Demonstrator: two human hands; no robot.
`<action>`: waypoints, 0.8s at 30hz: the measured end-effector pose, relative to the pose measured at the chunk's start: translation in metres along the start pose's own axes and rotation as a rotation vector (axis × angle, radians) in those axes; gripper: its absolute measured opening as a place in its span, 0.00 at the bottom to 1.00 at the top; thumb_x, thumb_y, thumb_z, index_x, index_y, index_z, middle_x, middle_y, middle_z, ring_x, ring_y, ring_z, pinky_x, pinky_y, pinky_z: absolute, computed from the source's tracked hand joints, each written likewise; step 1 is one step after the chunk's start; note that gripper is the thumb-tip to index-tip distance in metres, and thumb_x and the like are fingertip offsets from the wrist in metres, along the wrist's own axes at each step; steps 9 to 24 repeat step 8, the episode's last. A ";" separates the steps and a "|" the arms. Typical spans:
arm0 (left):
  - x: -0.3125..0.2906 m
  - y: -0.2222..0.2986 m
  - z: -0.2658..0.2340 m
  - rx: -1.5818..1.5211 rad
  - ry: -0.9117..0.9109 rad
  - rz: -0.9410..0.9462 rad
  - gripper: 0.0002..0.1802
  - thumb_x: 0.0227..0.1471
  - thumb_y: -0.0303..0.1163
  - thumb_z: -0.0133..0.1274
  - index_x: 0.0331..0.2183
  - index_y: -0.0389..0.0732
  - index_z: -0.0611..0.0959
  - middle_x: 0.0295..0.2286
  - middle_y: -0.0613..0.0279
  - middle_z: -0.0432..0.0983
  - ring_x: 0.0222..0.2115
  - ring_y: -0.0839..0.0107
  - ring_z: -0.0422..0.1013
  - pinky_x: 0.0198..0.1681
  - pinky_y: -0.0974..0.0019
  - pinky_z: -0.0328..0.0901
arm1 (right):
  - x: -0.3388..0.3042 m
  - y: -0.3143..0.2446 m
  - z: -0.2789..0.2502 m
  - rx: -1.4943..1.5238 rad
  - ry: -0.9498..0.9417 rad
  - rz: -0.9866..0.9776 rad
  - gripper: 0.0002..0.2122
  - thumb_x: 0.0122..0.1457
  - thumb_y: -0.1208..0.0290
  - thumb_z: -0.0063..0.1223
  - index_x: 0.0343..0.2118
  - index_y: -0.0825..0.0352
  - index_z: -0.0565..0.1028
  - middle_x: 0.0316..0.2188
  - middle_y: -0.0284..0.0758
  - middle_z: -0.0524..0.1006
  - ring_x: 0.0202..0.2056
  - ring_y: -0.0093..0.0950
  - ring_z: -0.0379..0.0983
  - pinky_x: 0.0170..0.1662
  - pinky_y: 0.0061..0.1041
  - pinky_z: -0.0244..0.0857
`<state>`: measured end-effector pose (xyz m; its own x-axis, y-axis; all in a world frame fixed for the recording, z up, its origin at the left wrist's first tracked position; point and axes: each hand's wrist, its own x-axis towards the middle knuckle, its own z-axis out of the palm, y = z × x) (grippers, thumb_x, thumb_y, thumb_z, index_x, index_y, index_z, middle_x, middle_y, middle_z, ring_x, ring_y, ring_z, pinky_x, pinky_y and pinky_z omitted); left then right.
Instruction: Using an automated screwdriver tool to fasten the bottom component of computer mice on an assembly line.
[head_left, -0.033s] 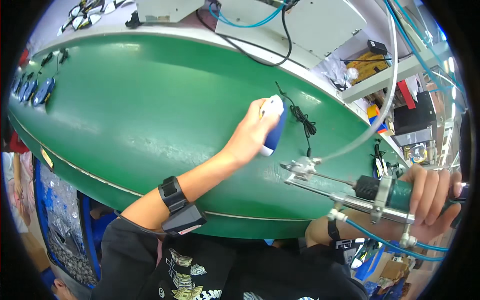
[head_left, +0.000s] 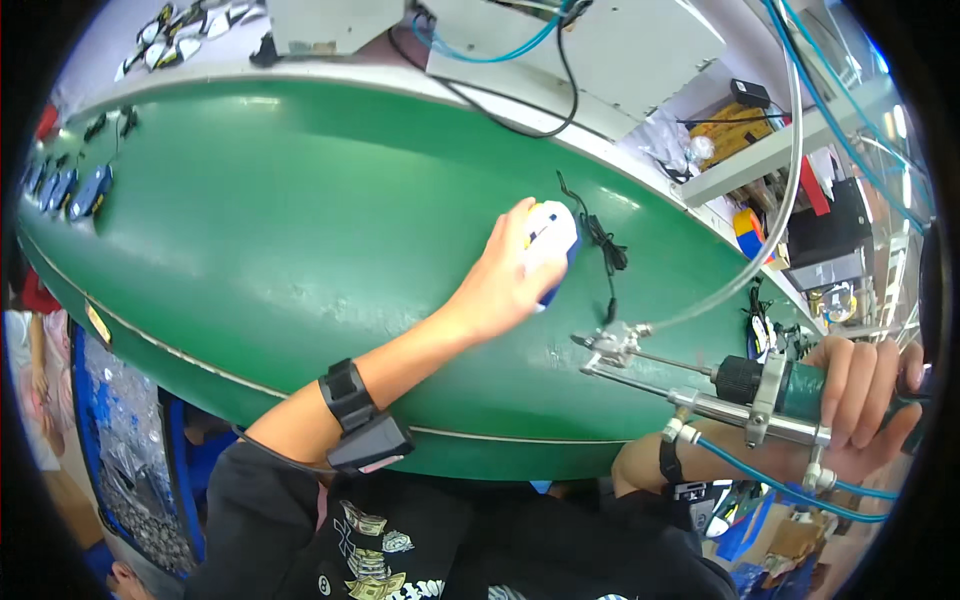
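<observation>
My left hand [head_left: 505, 272] is closed around a computer mouse [head_left: 549, 232] with a white top, a yellow edge and a blue lower side, just over the green belt. A black cable [head_left: 606, 240], bundled in the middle, lies beside the mouse on its right. My right hand [head_left: 868, 395] grips a dark green powered screwdriver [head_left: 795, 392] at the right. Its long thin shaft runs left into a metal nozzle head [head_left: 617, 345], which sits near the cable's end. A clear hose and blue air tubes join the tool.
The green belt [head_left: 300, 220] stretches across the view. Several blue mice [head_left: 92, 192] lie at its far left, and another mouse [head_left: 760, 330] lies at the right. A grey metal box [head_left: 590, 60] with hanging cables stands behind the belt, beside a pale post [head_left: 760, 150].
My left hand has turned the mouse, so more of its white top shows and less of its blue side. The tool in my right hand has shifted slightly right.
</observation>
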<state>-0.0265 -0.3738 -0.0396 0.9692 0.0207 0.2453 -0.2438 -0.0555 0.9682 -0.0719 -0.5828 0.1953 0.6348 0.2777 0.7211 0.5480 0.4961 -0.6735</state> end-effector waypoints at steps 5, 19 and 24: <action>-0.007 0.028 0.026 0.563 -0.448 0.335 0.50 0.46 0.40 0.59 0.62 0.32 0.51 0.55 0.41 0.54 0.57 0.43 0.53 0.62 0.52 0.51 | -0.002 -0.008 -0.037 0.049 -0.064 0.132 0.11 0.68 0.66 0.38 0.47 0.66 0.62 0.16 0.25 0.62 0.14 0.16 0.59 0.22 0.20 0.59; -0.011 0.029 0.021 0.831 -0.565 0.424 0.46 0.45 0.39 0.60 0.60 0.33 0.58 0.56 0.43 0.55 0.58 0.43 0.52 0.63 0.47 0.48 | -0.006 0.015 -0.033 -0.138 0.306 0.167 0.11 0.67 0.68 0.38 0.47 0.68 0.64 0.16 0.23 0.59 0.13 0.15 0.55 0.18 0.17 0.55; -0.011 0.029 0.021 0.831 -0.565 0.424 0.46 0.45 0.39 0.60 0.60 0.33 0.58 0.56 0.43 0.55 0.58 0.43 0.52 0.63 0.47 0.48 | -0.006 0.015 -0.033 -0.138 0.306 0.167 0.11 0.67 0.68 0.38 0.47 0.68 0.64 0.16 0.23 0.59 0.13 0.15 0.55 0.18 0.17 0.55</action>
